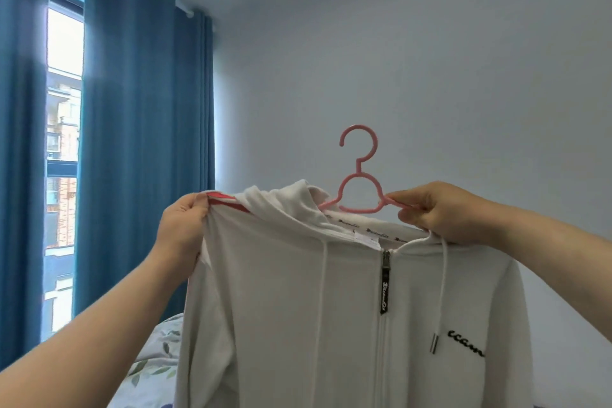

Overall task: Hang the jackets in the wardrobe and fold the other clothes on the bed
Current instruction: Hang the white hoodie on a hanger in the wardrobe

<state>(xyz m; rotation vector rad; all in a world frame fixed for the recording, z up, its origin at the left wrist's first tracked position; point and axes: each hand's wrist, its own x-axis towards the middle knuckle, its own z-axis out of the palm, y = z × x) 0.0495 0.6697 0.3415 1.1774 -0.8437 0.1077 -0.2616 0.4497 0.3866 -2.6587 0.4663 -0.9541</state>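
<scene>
Scene: A person holds a white zip-up jacket (298,308) up at chest height in a pale-walled bedroom, both bare forearms reaching into the frame from the near edge.
Jacket: It hangs in the air between the two hands with its front facing the camera and the zip closed to the collar. Its hem runs out of the frame below.
Hanger: A pink hanger (359,189) sits at the neckline with its hook upright above the collar. Its left arm is tucked under the hood (291,205) and its right arm is bare.
Left hand (185,225): The fingers are curled round the jacket's left shoulder, bunching the fabric beside a red stripe (222,200).
Right hand (440,212): The thumb and fingers pinch the hanger's bare right arm, with the jacket's right shoulder just beneath. Whether it also grips cloth cannot be told.
Details: A dark zipper pull (385,285) hangs at the centre, a white drawstring (442,275) on either side, and black script lettering (465,343) marks the right chest.
Bed: A leaf-print bedcover (155,358) shows low and left, behind the jacket.
Background: Blue curtains (142,109) frame a bright window (63,142) at far left, and a plain wall (430,60) fills the right.
</scene>
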